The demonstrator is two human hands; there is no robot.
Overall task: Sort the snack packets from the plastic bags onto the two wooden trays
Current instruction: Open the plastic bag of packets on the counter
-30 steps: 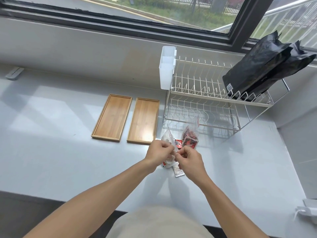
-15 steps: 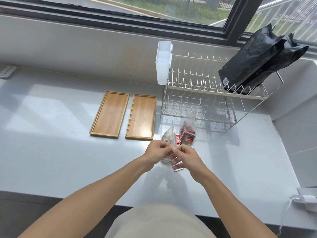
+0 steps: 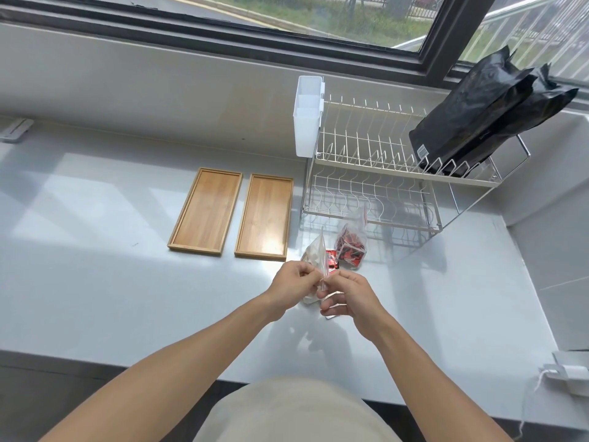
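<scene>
Two wooden trays lie side by side on the grey counter, the left tray (image 3: 206, 212) and the right tray (image 3: 265, 216), both bare. Right of them, my left hand (image 3: 294, 283) and my right hand (image 3: 345, 296) pinch the top edge of a clear plastic bag (image 3: 314, 253) held upright between them. A second clear bag (image 3: 351, 245) with red and black snack packets stands just behind, in front of the rack. A loose red packet (image 3: 332, 263) lies between the two bags. Part of another packet (image 3: 331, 315) shows under my right hand.
A white wire dish rack (image 3: 376, 173) stands behind the bags, with a white plastic holder (image 3: 307, 116) on its left end and two black pouches (image 3: 487, 113) on its top shelf. A white charger with cable (image 3: 570, 373) sits at the right counter edge.
The clear bag stands more upright between my hands, its top edge raised. My hands stay together at the same spot; the view shifted slightly.
</scene>
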